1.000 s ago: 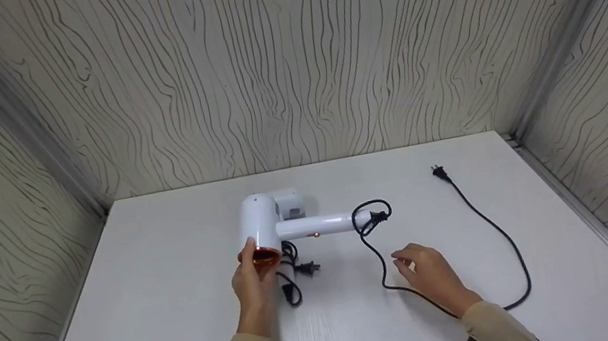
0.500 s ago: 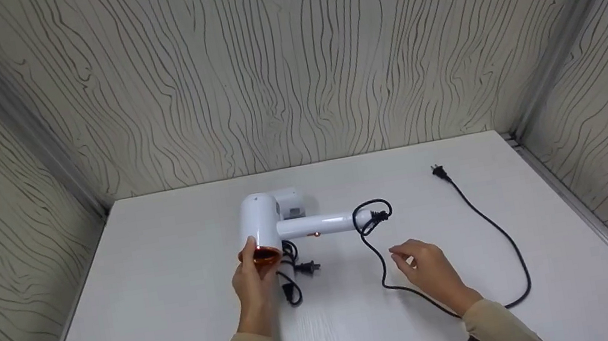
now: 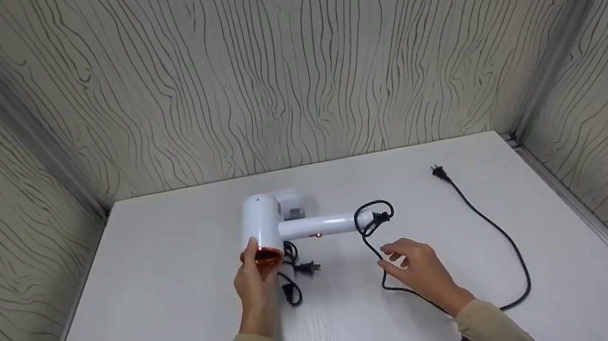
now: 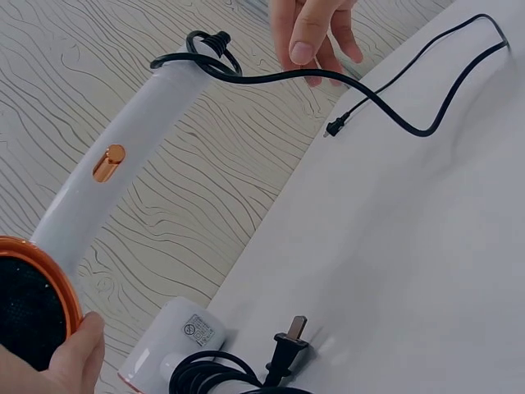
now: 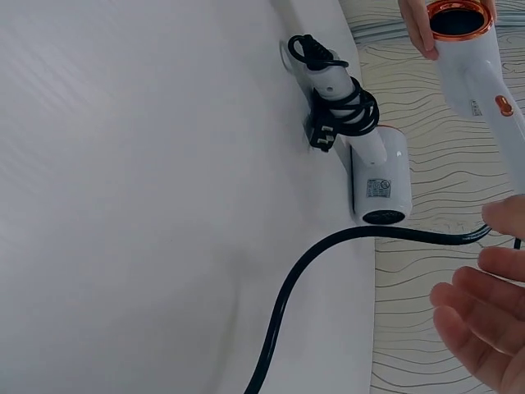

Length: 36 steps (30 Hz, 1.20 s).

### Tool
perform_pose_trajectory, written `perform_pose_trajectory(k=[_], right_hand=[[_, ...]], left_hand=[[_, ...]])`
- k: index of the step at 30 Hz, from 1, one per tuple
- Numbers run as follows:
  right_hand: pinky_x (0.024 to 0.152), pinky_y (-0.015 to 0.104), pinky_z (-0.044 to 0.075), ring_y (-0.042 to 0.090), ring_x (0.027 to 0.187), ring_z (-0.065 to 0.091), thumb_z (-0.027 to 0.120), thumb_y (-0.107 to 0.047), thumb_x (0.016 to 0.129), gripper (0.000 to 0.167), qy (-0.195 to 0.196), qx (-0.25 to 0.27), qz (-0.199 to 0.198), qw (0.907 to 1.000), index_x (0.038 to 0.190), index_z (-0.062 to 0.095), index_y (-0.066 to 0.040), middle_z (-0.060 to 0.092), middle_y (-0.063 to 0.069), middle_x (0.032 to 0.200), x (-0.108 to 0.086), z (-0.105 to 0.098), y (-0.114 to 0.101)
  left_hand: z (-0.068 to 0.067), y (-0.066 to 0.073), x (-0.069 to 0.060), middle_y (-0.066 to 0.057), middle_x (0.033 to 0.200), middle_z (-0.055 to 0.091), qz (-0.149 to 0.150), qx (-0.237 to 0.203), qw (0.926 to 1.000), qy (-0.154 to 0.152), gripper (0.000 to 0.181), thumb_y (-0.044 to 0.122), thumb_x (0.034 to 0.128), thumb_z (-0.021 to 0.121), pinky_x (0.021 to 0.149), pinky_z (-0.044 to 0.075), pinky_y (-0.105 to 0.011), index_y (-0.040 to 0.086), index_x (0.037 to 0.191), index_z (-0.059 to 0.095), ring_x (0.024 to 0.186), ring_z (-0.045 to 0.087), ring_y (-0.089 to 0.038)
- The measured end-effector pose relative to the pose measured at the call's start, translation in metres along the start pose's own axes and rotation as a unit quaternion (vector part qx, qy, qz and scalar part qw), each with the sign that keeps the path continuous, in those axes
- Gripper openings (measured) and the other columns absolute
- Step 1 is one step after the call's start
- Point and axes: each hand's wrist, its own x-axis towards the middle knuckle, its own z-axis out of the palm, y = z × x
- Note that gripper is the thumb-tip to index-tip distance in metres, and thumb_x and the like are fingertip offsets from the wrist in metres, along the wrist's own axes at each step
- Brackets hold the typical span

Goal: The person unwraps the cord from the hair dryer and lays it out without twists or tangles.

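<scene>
A white hair dryer [image 3: 260, 220] with an orange-rimmed end is held up by my left hand [image 3: 252, 285], thumb and fingers around that end. Its handle [image 4: 123, 156] points right, and a black cord [image 5: 328, 241] loops at the handle's tip. My right hand [image 3: 420, 271] is beside the hanging cord, fingers apart and slightly bent; in the right wrist view the thumb overlaps the cord, and whether it touches cannot be told. Below and behind lies a second white dryer [image 5: 382, 172] with its cord [image 5: 353, 115] wound around its handle.
The first cord runs down onto the white table [image 3: 184, 336] and curves right to its plug [image 3: 440, 172] near the back. The second dryer's plug [image 3: 308, 268] rests near the middle. Wood-patterned walls [image 3: 287, 63] stand behind and at both sides.
My right hand has moved slightly left to the cord, and its thumb and fingers have spread. The left hand and held dryer have barely shifted.
</scene>
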Motion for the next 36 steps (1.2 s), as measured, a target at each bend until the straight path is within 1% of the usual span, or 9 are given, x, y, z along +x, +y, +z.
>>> perform_pose_trajectory(k=[4,11,13,16,19,23,28,32,36], right_hand=[[0.063,0.02,0.057,0.02,0.078,0.068,0.078,-0.006,0.076,0.021,-0.008,0.001,0.013,0.9999,0.096,0.072,-0.004,0.072,0.006,0.087,0.001,0.002,-0.004],[0.066,0.027,0.06,0.019,0.08,0.07,0.076,-0.002,0.077,0.022,-0.012,0.03,0.04,0.9987,0.099,0.072,-0.003,0.074,0.008,0.089,0.003,0.005,-0.008],[0.067,0.028,0.06,0.02,0.08,0.07,0.074,0.0,0.078,0.021,-0.01,0.036,0.035,0.9987,0.099,0.071,-0.001,0.075,0.01,0.09,0.003,0.007,-0.007],[0.067,0.026,0.06,0.02,0.079,0.071,0.073,0.002,0.079,0.019,-0.006,0.04,0.035,0.9986,0.098,0.072,-0.001,0.075,0.011,0.09,0.003,0.008,-0.007],[0.066,0.022,0.059,0.019,0.079,0.071,0.072,0.003,0.079,0.018,-0.004,0.04,0.041,0.9983,0.097,0.072,-0.001,0.075,0.01,0.089,0.002,0.009,-0.008],[0.066,0.019,0.058,0.017,0.077,0.07,0.071,0.003,0.08,0.016,-0.004,0.039,0.046,0.9982,0.095,0.072,-0.001,0.075,0.009,0.087,0.002,0.009,-0.008],[0.064,0.018,0.057,0.013,0.073,0.069,0.071,0.004,0.08,0.014,0.007,0.027,0.035,0.999,0.093,0.073,0.0,0.074,0.009,0.083,0.002,0.01,-0.008],[0.062,0.016,0.056,0.009,0.07,0.066,0.072,0.003,0.08,0.013,0.016,0.017,0.028,0.9993,0.092,0.074,-0.001,0.072,0.005,0.078,0.002,0.01,-0.01],[0.06,0.016,0.054,0.006,0.069,0.063,0.072,0.004,0.079,0.013,0.02,0.014,0.026,0.9994,0.09,0.075,-0.003,0.07,0.002,0.075,0.002,0.01,-0.011]], left_hand=[[0.0,-0.001,0.001,-0.022,0.138,0.041,0.0,-0.005,1.0,0.004,0.076,0.047,0.0961,0.048,0.108,0.048,-0.039,-0.01,0.142,0.028,0.101,0.058,-0.016],[0.002,-0.001,0.0,-0.021,0.145,0.035,-0.006,-0.008,1.0,-0.001,0.079,0.051,0.0953,0.049,0.112,0.043,-0.041,-0.005,0.145,0.025,0.117,0.052,-0.023],[0.002,-0.001,0.0,-0.021,0.141,0.038,-0.002,-0.015,0.9999,0.0,0.077,0.049,0.0947,0.05,0.108,0.048,-0.036,-0.006,0.143,0.027,0.111,0.054,-0.02],[0.003,-0.001,-0.001,-0.019,0.132,0.042,0.007,-0.034,0.9994,0.0,0.075,0.046,0.0939,0.053,0.093,0.055,-0.027,-0.009,0.14,0.03,0.101,0.057,-0.016],[0.003,-0.001,-0.001,-0.018,0.129,0.044,0.008,-0.044,0.999,0.004,0.075,0.044,0.0933,0.054,0.083,0.056,-0.023,-0.01,0.139,0.03,0.097,0.058,-0.015],[0.003,-0.001,0.0,-0.02,0.134,0.042,-0.001,-0.034,0.9994,0.009,0.076,0.045,0.0937,0.054,0.089,0.056,-0.025,-0.009,0.141,0.029,0.102,0.056,-0.017],[0.002,-0.002,-0.001,-0.019,0.139,0.039,-0.007,-0.019,0.9998,0.004,0.077,0.048,0.0945,0.052,0.099,0.053,-0.03,-0.007,0.142,0.027,0.107,0.054,-0.018],[0.002,-0.002,-0.001,-0.018,0.139,0.038,-0.005,-0.021,0.9998,0.001,0.075,0.048,0.0947,0.051,0.101,0.052,-0.031,-0.006,0.142,0.027,0.109,0.054,-0.018],[0.002,-0.002,-0.001,-0.018,0.138,0.038,-0.004,-0.031,0.9995,0.007,0.072,0.046,0.0948,0.053,0.098,0.054,-0.03,-0.005,0.139,0.029,0.11,0.053,-0.019]])
